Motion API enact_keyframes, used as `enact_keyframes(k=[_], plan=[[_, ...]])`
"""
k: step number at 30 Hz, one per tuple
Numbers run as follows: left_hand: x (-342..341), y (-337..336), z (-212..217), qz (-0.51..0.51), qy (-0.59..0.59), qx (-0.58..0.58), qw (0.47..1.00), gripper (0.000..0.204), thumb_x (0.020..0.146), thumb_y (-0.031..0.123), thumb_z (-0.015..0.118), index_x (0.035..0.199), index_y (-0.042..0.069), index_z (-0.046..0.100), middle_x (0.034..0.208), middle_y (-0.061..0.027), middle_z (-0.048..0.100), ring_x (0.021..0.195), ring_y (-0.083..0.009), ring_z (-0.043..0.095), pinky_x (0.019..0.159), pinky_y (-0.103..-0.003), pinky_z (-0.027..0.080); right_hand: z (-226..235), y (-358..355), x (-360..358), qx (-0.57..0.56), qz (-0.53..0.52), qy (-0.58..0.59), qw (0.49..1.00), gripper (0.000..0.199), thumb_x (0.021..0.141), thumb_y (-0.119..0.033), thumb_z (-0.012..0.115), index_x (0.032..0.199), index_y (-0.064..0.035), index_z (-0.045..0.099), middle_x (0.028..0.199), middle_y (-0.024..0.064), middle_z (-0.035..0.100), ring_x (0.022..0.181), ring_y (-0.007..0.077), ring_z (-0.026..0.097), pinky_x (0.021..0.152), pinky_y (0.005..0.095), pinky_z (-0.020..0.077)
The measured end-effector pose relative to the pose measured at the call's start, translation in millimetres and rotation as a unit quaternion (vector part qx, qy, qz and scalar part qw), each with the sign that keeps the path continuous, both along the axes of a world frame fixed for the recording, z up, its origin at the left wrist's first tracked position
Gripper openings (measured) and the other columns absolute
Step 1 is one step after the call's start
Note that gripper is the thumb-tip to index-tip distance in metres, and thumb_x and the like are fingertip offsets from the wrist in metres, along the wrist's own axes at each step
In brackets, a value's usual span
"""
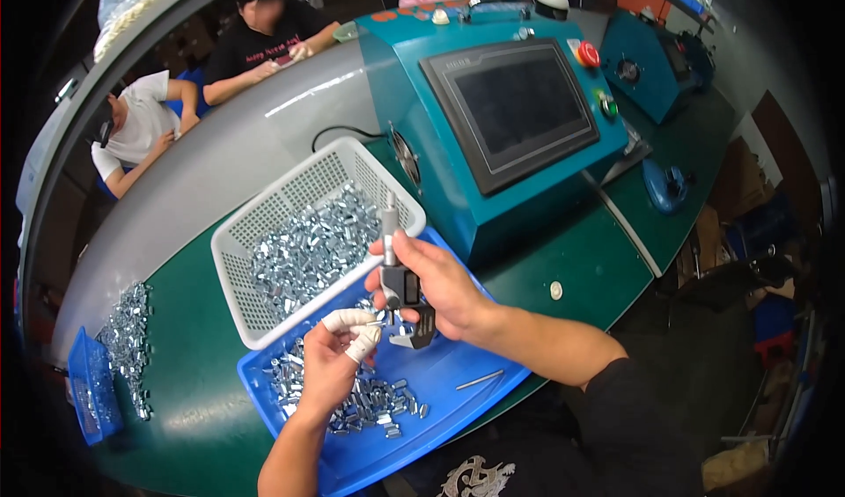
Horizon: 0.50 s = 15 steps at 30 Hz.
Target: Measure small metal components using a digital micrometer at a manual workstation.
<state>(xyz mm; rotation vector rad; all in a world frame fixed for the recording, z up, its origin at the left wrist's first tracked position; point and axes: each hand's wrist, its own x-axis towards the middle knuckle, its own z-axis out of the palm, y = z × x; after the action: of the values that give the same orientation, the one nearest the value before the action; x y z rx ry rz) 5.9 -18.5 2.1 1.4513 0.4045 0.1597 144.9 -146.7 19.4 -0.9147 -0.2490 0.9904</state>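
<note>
Our right hand (449, 293) curls closed round a silver-and-black micrometer (403, 284) above the tray (449, 413); our left hand (333, 360) pinches a shiny part (378, 323).

Parts (312, 246) in basket (236, 296) and tray (471, 365)

Micrometer (403, 284): dark-bodied, with a silver barrel and a small display; gripped in the right hand (449, 299), the barrel pointed away from the wearer, the curved frame kept at the near end.
Held part (378, 323): small and silver; pinched in the left hand (327, 360) just beside the frame; whether the two are touching cannot be told.
Loose parts (365, 406): short, shiny, silver; jumbled in the blue tray (444, 387).
</note>
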Motion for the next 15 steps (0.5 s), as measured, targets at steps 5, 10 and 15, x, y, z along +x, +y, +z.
enact_keyframes(k=[5,10,15], plan=[[4.6,14.2,8.1,0.198,-0.131,0.03,0.971,0.055,0.089,0.001,0.054,0.137,0.005,0.027,0.114,-0.0161,0.056,0.081,-0.0152,0.059,0.063,-0.026,0.051,1.1,-4.9,2.3,-0.006,-0.018,0.001,1.0,0.042,0.098,-0.041,0.037,0.117,-0.0054,0.046,0.086,0.01,0.061,0.069,0.0142,0.063,0.04,0.0205,0.0402],[5.2,6.9,-5.7,0.097,-0.1,0.252,0.958,0.024,0.084,0.008,0.065,0.108,0.003,0.061,0.096,-0.0057,0.065,0.075,-0.01,0.06,0.06,-0.024,0.048,2.9,-5.4,6.0,-0.002,-0.012,0.001,1.0,0.041,0.099,-0.041,0.036,0.117,-0.0056,0.046,0.086,0.0107,0.061,0.069,0.0143,0.062,0.041,0.0209,0.0411],[11.5,-26.6,-23.0,-0.034,-0.086,0.548,0.831,0.03,0.074,0.018,0.071,0.096,-0.001,0.065,0.1,-0.0152,0.058,0.087,-0.0287,0.057,0.076,-0.036,0.048,2.7,-3.1,7.4,0.009,-0.012,0.022,1.0,0.041,0.098,-0.041,0.036,0.116,-0.0062,0.047,0.086,0.0108,0.061,0.07,0.0151,0.062,0.041,0.0212,0.0419]])
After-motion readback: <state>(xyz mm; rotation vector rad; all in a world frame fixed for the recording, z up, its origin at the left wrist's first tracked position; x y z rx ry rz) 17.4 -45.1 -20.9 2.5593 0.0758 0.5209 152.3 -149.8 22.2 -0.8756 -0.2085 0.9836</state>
